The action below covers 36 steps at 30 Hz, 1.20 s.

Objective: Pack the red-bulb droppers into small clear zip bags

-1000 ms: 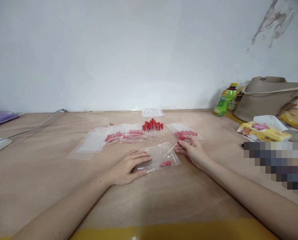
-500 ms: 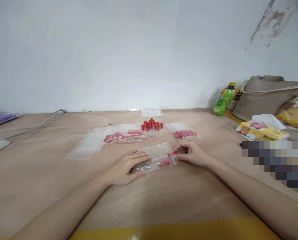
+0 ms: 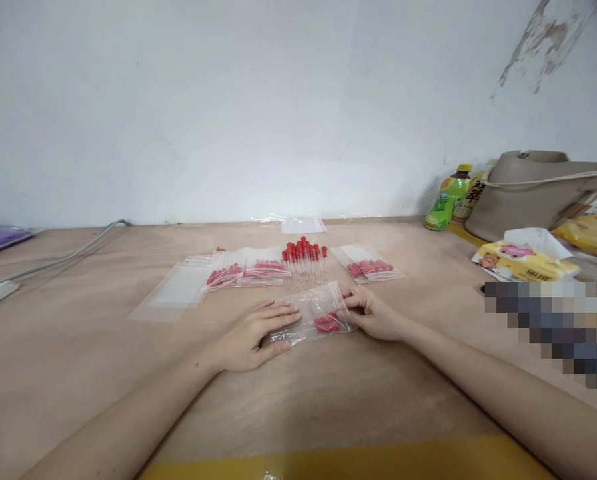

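A clear zip bag (image 3: 308, 305) lies in front of me, its opening to the right. Inside, near that opening, are droppers with red bulbs (image 3: 327, 323). My left hand (image 3: 258, 333) rests flat over the bag's left end, fingers spread. My right hand (image 3: 371, 315) has its fingers curled at the bag's mouth, with the thumb close to the red bulbs; its fingertips are partly hidden by the film. Just behind the bag, a cluster of loose droppers (image 3: 304, 253) with red bulbs and clear stems lies fanned out.
Filled bags lie left (image 3: 238, 270) and right (image 3: 371, 265) of the loose droppers. Flat clear bags (image 3: 171, 290) are stacked further left, with another bag (image 3: 303, 226) by the wall. At right stand a green bottle (image 3: 448, 200), a tissue pack (image 3: 525, 257) and a handbag (image 3: 523, 193).
The red-bulbed dropper in my right fingers has moved left into the bag, beside the other red bulbs. My right hand has shifted slightly left; my left hand stays put.
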Each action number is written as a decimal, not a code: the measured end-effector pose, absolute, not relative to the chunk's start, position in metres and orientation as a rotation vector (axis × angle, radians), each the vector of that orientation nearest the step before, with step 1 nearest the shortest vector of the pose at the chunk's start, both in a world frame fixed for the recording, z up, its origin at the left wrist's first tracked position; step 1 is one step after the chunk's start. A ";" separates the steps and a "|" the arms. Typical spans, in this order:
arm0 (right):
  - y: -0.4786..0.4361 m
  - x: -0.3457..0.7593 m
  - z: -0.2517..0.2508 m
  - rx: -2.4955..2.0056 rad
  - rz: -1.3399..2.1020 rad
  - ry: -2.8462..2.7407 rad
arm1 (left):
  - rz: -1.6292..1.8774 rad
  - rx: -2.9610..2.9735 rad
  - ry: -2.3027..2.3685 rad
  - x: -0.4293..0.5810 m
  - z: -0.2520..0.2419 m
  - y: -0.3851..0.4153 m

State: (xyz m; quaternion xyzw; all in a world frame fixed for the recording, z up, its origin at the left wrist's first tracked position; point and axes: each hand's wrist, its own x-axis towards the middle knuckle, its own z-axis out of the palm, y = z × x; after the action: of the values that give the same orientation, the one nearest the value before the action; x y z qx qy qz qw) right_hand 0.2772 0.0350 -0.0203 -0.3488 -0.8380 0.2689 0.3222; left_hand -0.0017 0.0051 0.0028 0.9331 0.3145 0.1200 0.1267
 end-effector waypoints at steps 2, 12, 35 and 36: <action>0.038 0.282 -0.017 -0.993 0.727 -2.172 | 0.349 2.708 0.911 -0.002 0.003 0.005; 0.100 0.257 0.012 -1.723 0.265 -1.944 | 0.352 2.696 0.902 -0.002 0.002 0.006; 0.075 0.280 -0.003 -1.348 0.697 -1.521 | 0.359 2.694 0.889 -0.002 0.003 0.006; 0.070 0.280 -0.007 -1.304 0.767 -1.442 | 0.365 2.691 0.886 -0.002 0.003 0.006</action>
State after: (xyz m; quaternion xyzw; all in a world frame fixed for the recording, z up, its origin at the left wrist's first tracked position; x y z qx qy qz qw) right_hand 0.2802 0.0698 -0.0072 -0.5396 -0.5969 0.3173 0.5019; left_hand -0.0017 0.0055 0.0028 0.9325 0.3069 0.1265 0.1424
